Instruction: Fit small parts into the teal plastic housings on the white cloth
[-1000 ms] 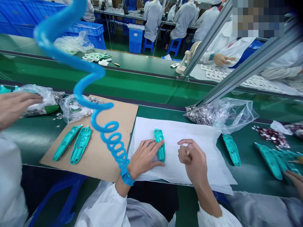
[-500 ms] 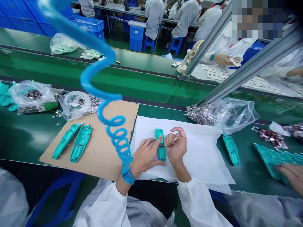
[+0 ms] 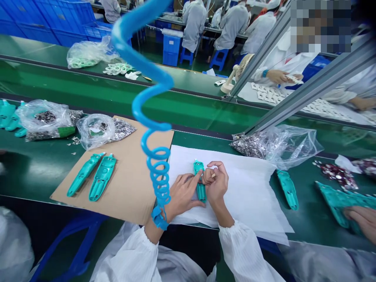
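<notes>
A teal plastic casing half (image 3: 201, 192), long and narrow, lies on the white paper (image 3: 249, 188) in front of me. My left hand (image 3: 185, 194) holds it down, index finger across its upper part and thumb by its lower end. My right hand (image 3: 217, 183) is curled against the casing's right side, pinching a thin tan stick (image 3: 213, 176) whose end shows between the fingers. The stick's other end is hidden. Around my left wrist is a blue strap (image 3: 159, 218) joined to a coiled blue cord (image 3: 160, 172).
Two teal casings (image 3: 102, 176) lie on brown cardboard (image 3: 132, 196) at left. Bags of small metal parts (image 3: 120, 129) stand behind. Another casing (image 3: 288, 190) and a clear bag (image 3: 293, 145) are at right. A co-worker's hand (image 3: 362, 219) touches more casings at the far right.
My right hand has shifted slightly left and down, its fingers closer to the casing. My left hand keeps its place. The coiled cord has swung to the right.
</notes>
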`<move>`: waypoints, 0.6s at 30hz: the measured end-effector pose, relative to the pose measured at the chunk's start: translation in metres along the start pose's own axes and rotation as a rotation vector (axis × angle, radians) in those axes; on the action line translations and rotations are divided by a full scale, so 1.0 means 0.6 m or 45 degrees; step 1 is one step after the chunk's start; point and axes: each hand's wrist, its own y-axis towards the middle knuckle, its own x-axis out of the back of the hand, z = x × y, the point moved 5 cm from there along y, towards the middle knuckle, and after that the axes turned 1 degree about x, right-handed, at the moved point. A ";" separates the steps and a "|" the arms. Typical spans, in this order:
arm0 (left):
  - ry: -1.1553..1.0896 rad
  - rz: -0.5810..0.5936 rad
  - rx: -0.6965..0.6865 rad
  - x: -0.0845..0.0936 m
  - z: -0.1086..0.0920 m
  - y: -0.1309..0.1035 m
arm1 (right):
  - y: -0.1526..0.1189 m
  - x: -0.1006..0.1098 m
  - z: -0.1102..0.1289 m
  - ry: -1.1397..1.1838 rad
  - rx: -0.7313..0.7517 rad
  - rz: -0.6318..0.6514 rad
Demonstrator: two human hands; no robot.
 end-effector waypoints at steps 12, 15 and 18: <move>0.036 0.000 -0.037 -0.009 0.002 -0.002 | -0.001 0.009 -0.019 0.059 -0.004 -0.029; 0.033 -0.013 -0.040 -0.009 0.001 -0.001 | 0.001 0.010 -0.023 0.060 -0.020 -0.024; 0.011 -0.019 -0.040 -0.007 0.000 -0.001 | 0.003 0.010 -0.025 0.056 -0.047 -0.018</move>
